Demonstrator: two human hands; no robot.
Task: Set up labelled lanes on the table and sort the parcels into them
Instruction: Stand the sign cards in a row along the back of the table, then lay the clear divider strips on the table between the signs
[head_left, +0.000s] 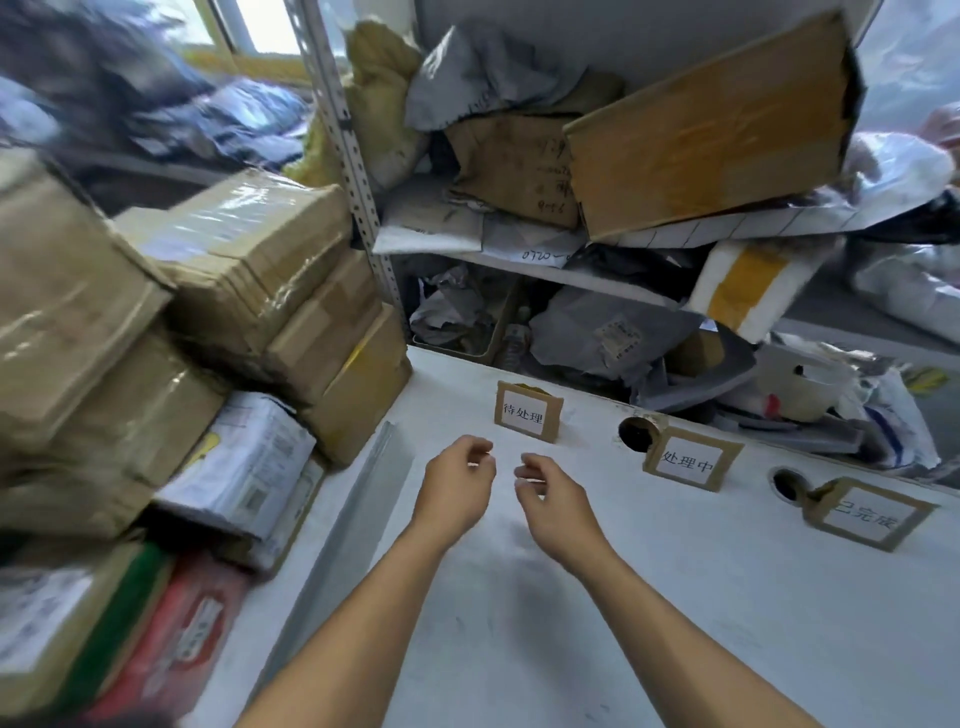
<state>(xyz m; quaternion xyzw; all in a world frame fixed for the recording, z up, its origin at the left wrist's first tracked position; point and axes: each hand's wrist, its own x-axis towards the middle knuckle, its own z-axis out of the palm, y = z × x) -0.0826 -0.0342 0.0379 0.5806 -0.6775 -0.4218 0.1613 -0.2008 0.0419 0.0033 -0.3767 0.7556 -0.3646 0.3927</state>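
Hovering over the white table (675, 623), the left hand (457, 488) and right hand (550, 499) hang close together with fingers loosely curled and nothing in either; both are released.

Just beyond them stand three cardboard label cards in a row along the far edge: the "待处理" card (527, 410) nearest the hands, the "处理中" card (688, 460) to its right, and the third card (865, 514) farther right, its print too smeared to read surely. So the lanes look marked, and no parcel lies in any of them yet.

The parcels wait at the left: a stack of taped cardboard boxes (234, 260), perhaps five or six in blurred view, and a white plastic mailer (244, 462) wedged low beside the table. Boxes should be stiff and likely weighty, with glossy tape that may slip, so both hands under opposite bottom edges seems wise. The mailer looks soft and light; a one-handed pinch at its edge would do.

Farthest off, shelves (519, 265) hold more grey bags and a tilted brown carton (711, 124).
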